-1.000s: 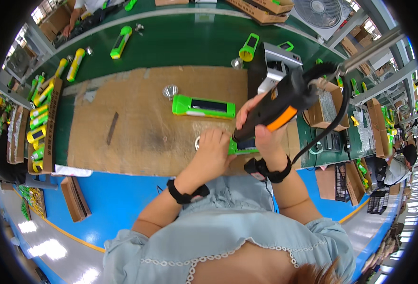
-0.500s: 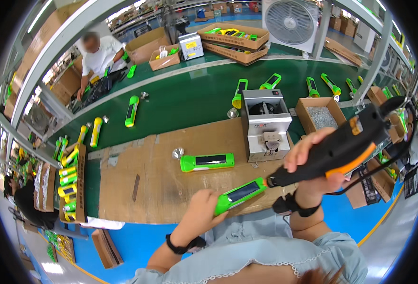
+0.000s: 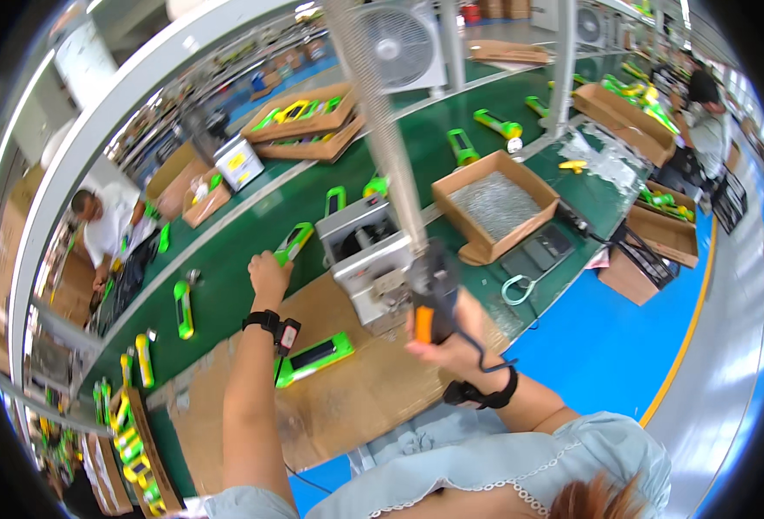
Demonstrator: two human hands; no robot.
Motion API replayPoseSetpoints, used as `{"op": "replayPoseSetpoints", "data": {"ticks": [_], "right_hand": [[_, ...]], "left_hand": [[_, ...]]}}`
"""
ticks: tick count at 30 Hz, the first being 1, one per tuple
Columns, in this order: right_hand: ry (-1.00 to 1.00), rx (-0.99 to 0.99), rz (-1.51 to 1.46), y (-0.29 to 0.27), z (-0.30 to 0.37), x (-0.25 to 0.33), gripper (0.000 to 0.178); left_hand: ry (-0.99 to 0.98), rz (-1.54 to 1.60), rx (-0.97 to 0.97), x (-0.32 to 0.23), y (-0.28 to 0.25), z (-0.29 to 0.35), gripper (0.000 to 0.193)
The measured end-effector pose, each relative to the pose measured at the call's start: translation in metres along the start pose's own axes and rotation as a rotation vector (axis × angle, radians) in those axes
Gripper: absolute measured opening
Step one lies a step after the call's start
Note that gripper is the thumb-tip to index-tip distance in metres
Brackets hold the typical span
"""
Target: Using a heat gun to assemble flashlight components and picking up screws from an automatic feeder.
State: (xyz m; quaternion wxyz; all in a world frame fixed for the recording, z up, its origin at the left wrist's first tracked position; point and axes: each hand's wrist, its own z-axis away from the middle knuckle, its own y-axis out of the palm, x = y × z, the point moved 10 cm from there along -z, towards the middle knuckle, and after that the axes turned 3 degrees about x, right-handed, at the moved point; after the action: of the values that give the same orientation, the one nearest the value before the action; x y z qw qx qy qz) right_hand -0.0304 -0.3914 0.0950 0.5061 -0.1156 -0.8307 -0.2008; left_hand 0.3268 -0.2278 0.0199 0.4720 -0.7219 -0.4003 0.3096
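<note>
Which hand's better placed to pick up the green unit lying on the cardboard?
Probably left. The left hand only rests on a green unit on the belt, close to the green unit on the cardboard. The right hand grips the electric screwdriver.

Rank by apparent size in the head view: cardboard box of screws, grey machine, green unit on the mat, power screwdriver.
1. Cardboard box, largest.
2. Grey machine, a little smaller.
3 and 4. Green unit and power screwdriver in the right hand look alike; the screwdriver is held up nearer the camera, so no ranking.
</note>
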Motion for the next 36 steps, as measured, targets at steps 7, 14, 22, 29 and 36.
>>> {"op": "replayPoseSetpoints", "data": {"ticks": [7, 14, 22, 29, 36], "right_hand": [[-0.123, -0.025, 0.302, -0.013, 0.005, 0.027, 0.056], [-0.147, -0.110, 0.163, -0.045, -0.002, 0.016, 0.055], [-0.151, 0.002, -0.042, -0.033, -0.035, 0.007, 0.057], [-0.423, -0.033, -0.132, -0.014, -0.069, 0.044, 0.040], [-0.463, 0.020, -0.036, 0.015, -0.086, 0.032, 0.048]], "left_hand": [[-0.141, 0.027, 0.239, -0.009, 0.062, -0.039, 0.069], [0.096, 0.188, 0.460, -0.049, -0.055, 0.059, 0.070], [0.521, 0.269, 0.483, -0.068, -0.088, 0.212, 0.054], [0.380, 0.388, 0.426, -0.069, -0.082, 0.244, 0.046], [0.407, 0.494, 0.598, -0.074, -0.083, 0.263, 0.048]]}}
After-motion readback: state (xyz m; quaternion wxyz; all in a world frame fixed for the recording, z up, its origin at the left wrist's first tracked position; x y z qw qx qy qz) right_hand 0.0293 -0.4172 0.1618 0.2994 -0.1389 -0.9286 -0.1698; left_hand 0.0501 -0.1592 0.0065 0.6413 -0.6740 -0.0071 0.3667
